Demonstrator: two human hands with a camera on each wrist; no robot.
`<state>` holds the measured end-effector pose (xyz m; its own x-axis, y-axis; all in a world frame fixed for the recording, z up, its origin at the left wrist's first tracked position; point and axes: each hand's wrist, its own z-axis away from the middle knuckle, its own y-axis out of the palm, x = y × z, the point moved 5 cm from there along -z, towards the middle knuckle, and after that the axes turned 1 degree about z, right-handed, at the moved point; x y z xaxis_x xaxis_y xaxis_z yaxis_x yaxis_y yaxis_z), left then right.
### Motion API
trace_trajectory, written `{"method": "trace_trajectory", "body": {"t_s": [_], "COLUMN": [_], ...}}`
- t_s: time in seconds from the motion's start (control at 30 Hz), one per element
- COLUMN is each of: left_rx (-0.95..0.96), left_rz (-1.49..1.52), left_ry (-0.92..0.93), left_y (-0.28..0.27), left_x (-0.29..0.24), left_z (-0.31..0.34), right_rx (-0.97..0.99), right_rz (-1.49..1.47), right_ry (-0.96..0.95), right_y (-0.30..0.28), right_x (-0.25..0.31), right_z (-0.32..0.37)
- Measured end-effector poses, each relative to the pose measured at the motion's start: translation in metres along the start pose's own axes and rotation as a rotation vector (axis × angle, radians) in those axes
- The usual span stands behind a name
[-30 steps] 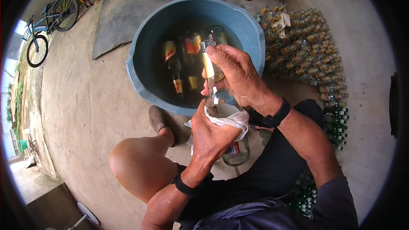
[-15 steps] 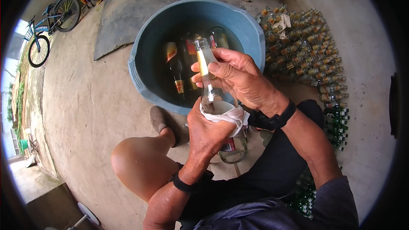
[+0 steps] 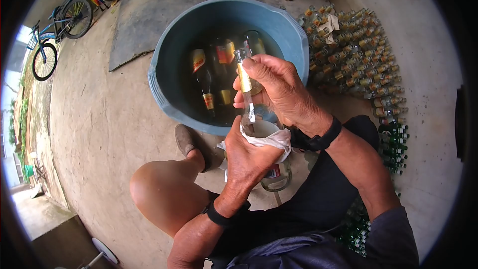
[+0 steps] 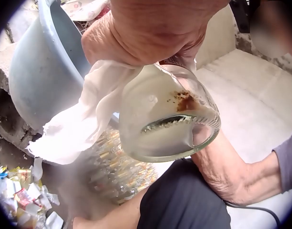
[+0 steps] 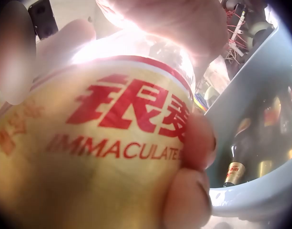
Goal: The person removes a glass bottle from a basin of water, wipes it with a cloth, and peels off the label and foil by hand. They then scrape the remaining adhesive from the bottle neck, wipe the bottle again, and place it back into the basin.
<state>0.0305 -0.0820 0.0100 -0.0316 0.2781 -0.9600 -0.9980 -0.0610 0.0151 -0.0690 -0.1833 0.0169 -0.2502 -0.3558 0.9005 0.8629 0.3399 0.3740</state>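
Note:
A clear glass bottle (image 3: 249, 112) with a yellow neck label (image 3: 244, 78) is held tilted in front of the tub. My left hand (image 3: 249, 159) grips its body through a white cloth (image 3: 266, 139). Around the neck, my right hand (image 3: 281, 82) holds it with the thumb over the label near the mouth. Close up in the right wrist view, the yellow label (image 5: 131, 109) carries red lettering, with fingertips curled at its right side. In the left wrist view the bottle's base (image 4: 169, 138) shows a brown stain, and the cloth (image 4: 69, 129) hangs beside it.
A blue-grey tub (image 3: 155, 82) of water holds several labelled bottles (image 3: 199, 60). Rows of clear bottles (image 3: 361, 50) stand along the wall, with green-glass bottles (image 3: 393, 147) nearer. Scraps of torn paper (image 4: 22, 195) lie on the ground. A bicycle (image 3: 59, 35) is at the far left.
The bottle's neck swung left with the right fingers loosened round it, then came back right. The right thumb is again over the neck label. The left hand keeps its grip on the cloth and body.

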Motion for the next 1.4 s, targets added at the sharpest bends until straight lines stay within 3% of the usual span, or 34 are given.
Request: {"method": "trace_trajectory", "body": {"t_s": [0.27,0.37,0.53,0.93,1.13,1.23,1.33,1.4], "left_rx": [0.03,0.044,0.062,0.111,0.126,0.151,0.157,0.171], "left_rz": [-0.042,0.025,0.003,-0.029,-0.047,-0.055,-0.072,-0.096], "left_ry": [0.016,-0.029,-0.025,-0.046,-0.063,-0.066,-0.054,-0.054], "left_y": [-0.007,-0.006,-0.009,-0.003,-0.003,-0.005,-0.006,-0.008], "left_x": [-0.002,0.002,-0.001,0.0,-0.002,-0.004,-0.009,-0.013], "left_z": [-0.002,-0.001,0.0,0.0,-0.001,-0.001,-0.002,-0.003], "right_rx": [0.017,-0.013,0.148,0.107,0.123,0.159,0.199,0.215], "right_rz": [0.203,0.361,0.698,0.757,0.741,0.903,0.91,0.925], "right_ry": [-0.003,-0.178,-0.323,-0.156,-0.195,-0.4,-0.291,-0.317], "right_y": [-0.019,-0.024,-0.016,-0.026,-0.029,-0.029,-0.032,-0.032], "right_x": [0.027,0.047,0.064,0.071,0.069,0.078,0.078,0.081], "right_z": [-0.004,-0.006,0.004,0.011,0.01,0.013,0.013,0.016]}}
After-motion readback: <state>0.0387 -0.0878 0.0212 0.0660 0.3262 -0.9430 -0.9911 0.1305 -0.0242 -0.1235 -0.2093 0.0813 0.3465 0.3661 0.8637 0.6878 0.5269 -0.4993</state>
